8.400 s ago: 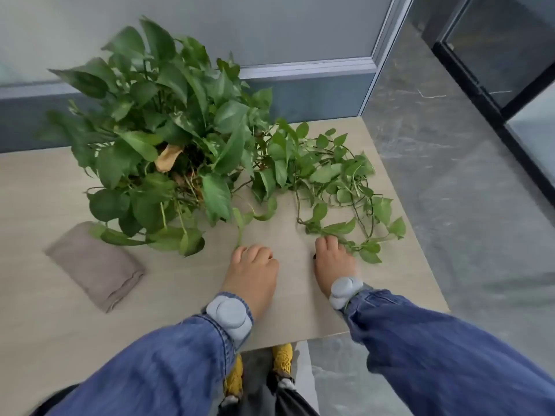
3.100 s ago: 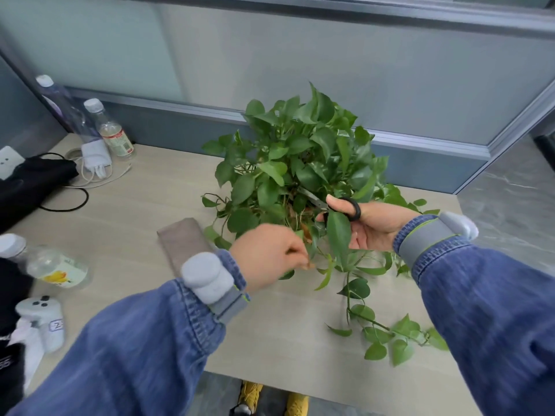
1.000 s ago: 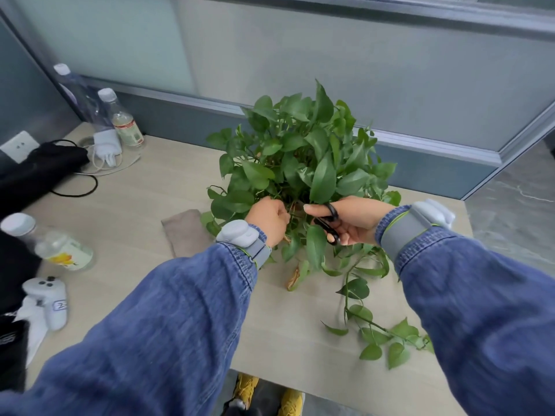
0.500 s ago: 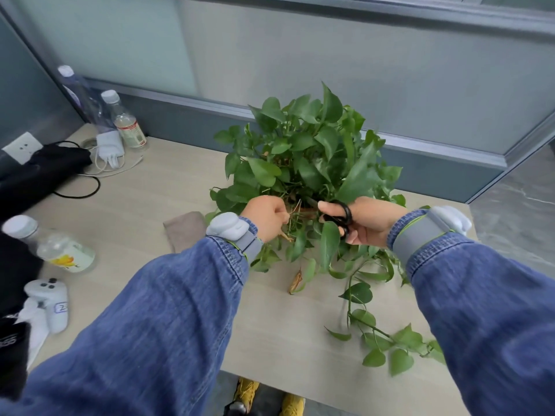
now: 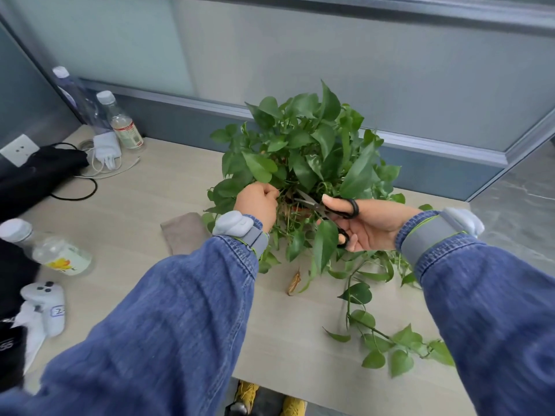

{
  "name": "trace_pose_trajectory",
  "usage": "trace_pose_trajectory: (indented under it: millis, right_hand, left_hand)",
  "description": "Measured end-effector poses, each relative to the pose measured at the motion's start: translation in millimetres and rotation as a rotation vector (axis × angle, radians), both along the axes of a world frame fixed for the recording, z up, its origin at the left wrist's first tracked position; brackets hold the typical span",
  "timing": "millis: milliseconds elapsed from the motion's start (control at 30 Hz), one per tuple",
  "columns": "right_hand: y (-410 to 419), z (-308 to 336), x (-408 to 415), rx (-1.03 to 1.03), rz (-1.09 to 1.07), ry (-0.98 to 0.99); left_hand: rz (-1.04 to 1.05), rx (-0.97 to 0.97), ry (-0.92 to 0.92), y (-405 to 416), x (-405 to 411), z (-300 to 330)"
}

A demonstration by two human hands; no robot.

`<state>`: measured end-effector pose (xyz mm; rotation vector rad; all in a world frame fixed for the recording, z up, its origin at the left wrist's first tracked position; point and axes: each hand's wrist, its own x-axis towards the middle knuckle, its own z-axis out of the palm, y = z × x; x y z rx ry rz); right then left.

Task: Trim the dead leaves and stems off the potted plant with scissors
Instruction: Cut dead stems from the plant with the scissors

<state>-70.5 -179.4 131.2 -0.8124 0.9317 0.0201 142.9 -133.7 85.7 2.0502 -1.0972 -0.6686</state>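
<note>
Plant at far middle of table, pot hidden under leaves, contents not visible. Scissors in right hand, thumb through upper black loop, fingers through lower loop, blades parted and poking into stems at plant base. Left hand curled, pinching stems beside blades. Dry brown leaf lying on table just in front of plant. Green vine trailing toward near right edge. Folded brown cloth left of plant, partly under leaves. Bottle on its side at left, pale liquid inside. Two upright bottles at far left, contents unclear. White controller near left edge.
</note>
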Motion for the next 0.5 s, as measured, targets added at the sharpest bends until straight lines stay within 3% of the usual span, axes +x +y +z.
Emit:
trace_pose_trajectory:
  millis: [233,500]
  right_hand:
    - [-5.6,5.9,3.3,-0.008,0.048,0.057]
    - [-8.8,5.9,8.7,-0.041,0.006,-0.020]
  left_hand:
    - [0.019,-0.024,-0.109,-11.7,-10.6,-10.3]
    - [0.095,0.039,-0.175,-25.1,-23.8,-9.7]
